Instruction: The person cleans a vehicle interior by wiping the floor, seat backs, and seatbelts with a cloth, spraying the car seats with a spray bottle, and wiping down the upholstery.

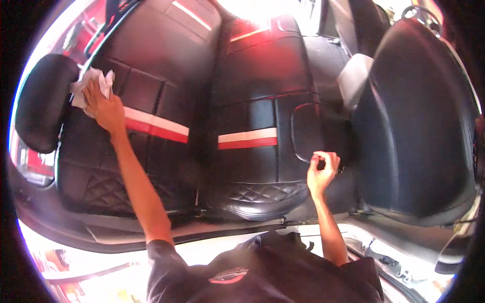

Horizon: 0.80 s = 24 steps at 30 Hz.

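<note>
My left hand (105,108) presses a crumpled white cloth (91,85) against the top of the black rear seat backrest (147,91), beside a dark headrest (45,102). The fingers spread over the cloth and partly hide it. Above the front edge of the rear seat cushion (250,163) is my right hand (322,172), its fingers curled in towards the thumb. I see nothing held in it. Backrest and cushion have dark leather-like covers, each with a white and red stripe and a quilted patch near the door side.
At the right stands the back of a front seat (420,125), with a pale centre console (354,81) and a steering wheel (422,19) beyond. A dark footwell (335,128) lies between the seats. The door sill (227,231) runs just before my body.
</note>
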Each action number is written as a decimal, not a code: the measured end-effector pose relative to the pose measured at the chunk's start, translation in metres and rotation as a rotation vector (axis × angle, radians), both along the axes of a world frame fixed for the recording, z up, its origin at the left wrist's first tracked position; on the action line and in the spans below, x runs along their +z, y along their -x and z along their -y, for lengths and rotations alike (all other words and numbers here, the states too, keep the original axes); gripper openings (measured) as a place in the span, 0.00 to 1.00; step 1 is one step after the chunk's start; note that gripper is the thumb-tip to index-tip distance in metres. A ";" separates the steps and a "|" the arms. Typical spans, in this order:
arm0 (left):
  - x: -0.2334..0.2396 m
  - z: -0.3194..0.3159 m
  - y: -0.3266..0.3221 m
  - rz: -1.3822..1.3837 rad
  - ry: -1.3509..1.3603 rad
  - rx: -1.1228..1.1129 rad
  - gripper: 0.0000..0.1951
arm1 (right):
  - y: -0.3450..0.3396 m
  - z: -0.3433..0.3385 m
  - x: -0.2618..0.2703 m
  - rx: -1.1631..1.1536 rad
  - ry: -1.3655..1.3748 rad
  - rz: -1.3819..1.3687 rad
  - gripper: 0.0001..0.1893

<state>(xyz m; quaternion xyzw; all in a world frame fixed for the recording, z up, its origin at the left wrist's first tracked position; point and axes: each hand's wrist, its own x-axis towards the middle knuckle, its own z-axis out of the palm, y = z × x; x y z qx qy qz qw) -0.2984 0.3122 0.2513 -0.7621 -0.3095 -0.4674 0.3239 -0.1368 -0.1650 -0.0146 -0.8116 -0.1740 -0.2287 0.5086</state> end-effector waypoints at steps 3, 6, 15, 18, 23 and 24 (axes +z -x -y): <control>-0.041 0.002 -0.020 -0.344 0.053 0.271 0.30 | -0.001 0.001 -0.009 -0.026 -0.008 -0.016 0.07; -0.126 0.014 -0.059 -0.530 0.204 0.122 0.33 | -0.001 0.009 -0.012 -0.041 -0.016 -0.008 0.08; -0.362 0.139 -0.078 -0.054 1.151 -0.579 0.25 | 0.014 0.026 -0.034 -0.190 -0.374 0.011 0.03; -0.345 0.177 -0.028 -0.137 1.314 -0.625 0.28 | 0.034 0.076 -0.100 -0.322 -0.336 -0.221 0.13; -0.320 0.223 0.025 -0.151 1.142 -0.654 0.32 | -0.026 0.098 -0.151 -0.269 0.068 -0.321 0.46; -0.325 0.221 0.024 -0.152 1.085 -0.606 0.32 | -0.039 0.095 -0.151 -0.226 0.076 -0.319 0.44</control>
